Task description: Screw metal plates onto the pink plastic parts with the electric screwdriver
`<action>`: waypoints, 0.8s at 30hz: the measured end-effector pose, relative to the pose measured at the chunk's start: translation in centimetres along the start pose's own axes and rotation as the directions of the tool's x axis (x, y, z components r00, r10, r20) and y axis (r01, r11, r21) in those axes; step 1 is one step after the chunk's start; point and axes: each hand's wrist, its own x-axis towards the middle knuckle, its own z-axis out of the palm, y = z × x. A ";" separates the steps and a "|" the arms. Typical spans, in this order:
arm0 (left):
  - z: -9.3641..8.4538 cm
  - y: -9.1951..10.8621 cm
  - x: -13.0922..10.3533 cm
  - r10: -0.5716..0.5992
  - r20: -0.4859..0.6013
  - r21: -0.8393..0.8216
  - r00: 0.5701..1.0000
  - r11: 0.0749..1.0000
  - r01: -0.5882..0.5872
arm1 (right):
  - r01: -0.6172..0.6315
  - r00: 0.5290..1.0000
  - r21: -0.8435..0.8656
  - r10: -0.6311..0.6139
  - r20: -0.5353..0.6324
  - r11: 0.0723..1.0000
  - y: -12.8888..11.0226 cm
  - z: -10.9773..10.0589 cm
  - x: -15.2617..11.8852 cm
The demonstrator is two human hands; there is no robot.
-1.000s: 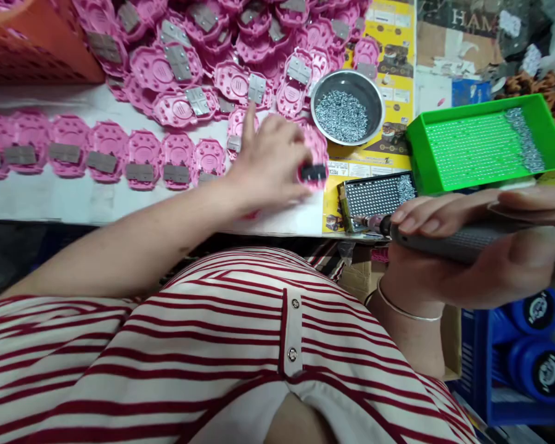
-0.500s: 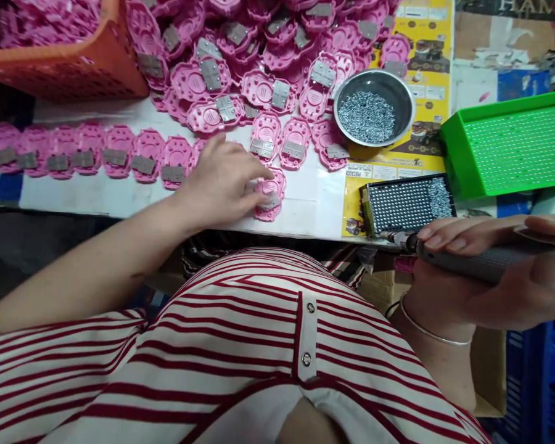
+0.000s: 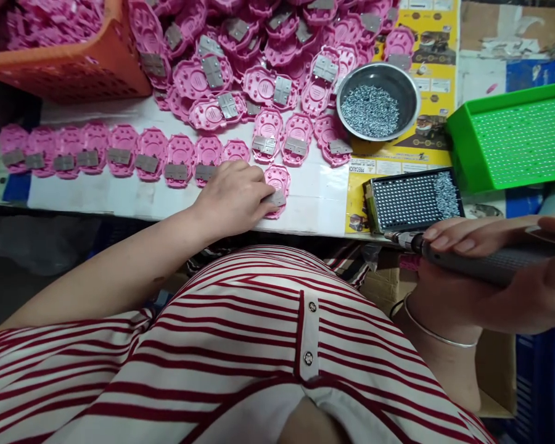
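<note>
My left hand [image 3: 235, 196] has its thumb and fingers closed at the left edge of a pink plastic part [image 3: 277, 179] with a grey metal plate, lying near the table's front edge. My right hand [image 3: 485, 265] is wrapped round a grey electric screwdriver [image 3: 481, 260], its metal tip pointing left beside a black tray [image 3: 400, 200] of small screws. A row of pink parts [image 3: 152, 154] with grey plates stretches leftward. Behind my left hand, several more pink parts [image 3: 296, 139] lie below a large pile [image 3: 259, 55].
A steel bowl [image 3: 378, 102] of screws stands behind the black tray. To the right is a green perforated basket [image 3: 518, 139]. An orange basket [image 3: 69, 65] with pink pieces stands at the back left. An open cardboard box [image 3: 494, 376] is below the table, at the right.
My left fingers have drawn in and closed at the front pink part, uncovering more of the row behind the hand. My right hand keeps its hold on the screwdriver. The view has shifted slightly.
</note>
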 end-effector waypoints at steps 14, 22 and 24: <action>-0.4 7.0 5.2 0.251 -0.043 -0.032 0.967 0.967 -0.252 | 0.185 0.979 -0.033 -0.181 0.098 0.982 -1.7 -1.8 1.1; 0.1 6.2 4.7 0.286 -0.035 -0.048 0.958 0.957 -0.288 | 0.247 0.966 -0.001 -0.247 0.077 0.969 -0.7 0.1 1.0; 0.3 6.3 4.6 0.285 -0.056 -0.057 0.957 0.956 -0.288 | 0.240 0.969 -0.051 -0.236 0.075 0.970 -0.4 0.2 0.9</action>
